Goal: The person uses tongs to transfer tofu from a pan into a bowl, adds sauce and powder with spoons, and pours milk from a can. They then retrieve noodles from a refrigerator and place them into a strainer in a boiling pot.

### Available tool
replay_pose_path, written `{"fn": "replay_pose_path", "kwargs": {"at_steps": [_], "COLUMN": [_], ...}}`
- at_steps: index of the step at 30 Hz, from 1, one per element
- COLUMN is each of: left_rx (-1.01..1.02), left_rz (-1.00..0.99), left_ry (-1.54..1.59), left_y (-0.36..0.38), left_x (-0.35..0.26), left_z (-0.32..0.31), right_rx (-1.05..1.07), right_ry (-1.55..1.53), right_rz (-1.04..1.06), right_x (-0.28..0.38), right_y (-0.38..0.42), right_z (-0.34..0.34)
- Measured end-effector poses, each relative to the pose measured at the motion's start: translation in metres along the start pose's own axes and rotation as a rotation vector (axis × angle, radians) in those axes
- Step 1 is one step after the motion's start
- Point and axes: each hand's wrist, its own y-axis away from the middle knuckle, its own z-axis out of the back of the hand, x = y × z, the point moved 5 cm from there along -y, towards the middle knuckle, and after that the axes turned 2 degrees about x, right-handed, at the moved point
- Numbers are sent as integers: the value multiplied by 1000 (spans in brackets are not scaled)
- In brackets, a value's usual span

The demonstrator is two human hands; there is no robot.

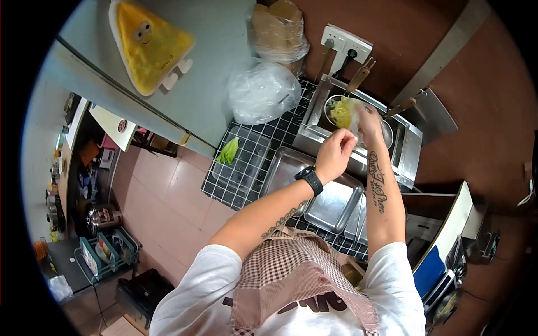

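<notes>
My right hand [367, 122] is closed on a clear plastic bag [355, 115] tipped over a round strainer basket [327, 113] in the steel noodle cooker [404, 159]. Yellow noodles [339, 112] lie at the bag's mouth and in the basket. My left hand [336, 150], below a black wristwatch [310, 180], has its thumb and fingers pinched together at the bag's lower end. Beside the basket, the round rim of a second vessel [388, 134] shows, partly hidden by my right wrist.
Steel trays [334, 204] sit in front of the cooker. A lettuce leaf [228, 151] lies on a clear container [246, 147] on the black tiled counter. Wooden-handled tools [358, 78] stick up behind. A stuffed plastic bag [265, 91] stands against the pale cabinet.
</notes>
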Motion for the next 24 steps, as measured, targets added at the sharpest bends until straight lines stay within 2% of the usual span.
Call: {"fn": "replay_pose_path", "kwargs": {"at_steps": [2,3,5,7,9,11,13,14,15,17,19,21,22,24], "left_rx": [-17,-23,10,-40,-98,13,187,360,443,546,413,247,206,163], "left_rz": [53,80,157,199,239,488,790,894,917,856,896,941,910,877], "left_ry": [32,50,106,185,346,701,837,947,941,674,713,864,906,940], "left_y": [-1,-1,8,20,31,47,70,89,101,115,118,115,114,111], "left_x": [12,17,25,31,43,59,60,73,74,89,90,78,74,75], "left_z": [12,20,39,64,86,87,74,69,69,75,93,113,121,139], "right_rx": [-225,-273,-275,-172,-137,54,358,422,524,766,831,677,549,469], "right_ry": [254,525,231,-127,-639,-1048,-1181,-1058,-980,-862,-767,-664,-729,-752], "right_rz": [193,262,239,325,68,-404,-616,-590,-584,-570,-629,-753,-734,-677], "right_x": [1,-26,-31,-1,-16,-28,-67,-79,-94,-132,-118,-91,-102,-102], "right_y": [4,-16,11,71,114,167,206,220,228,240,241,242,234,228], "right_z": [-3,6,8,3,-12,-40,-67,-68,-69,-64,-67,-73,-74,-75]}}
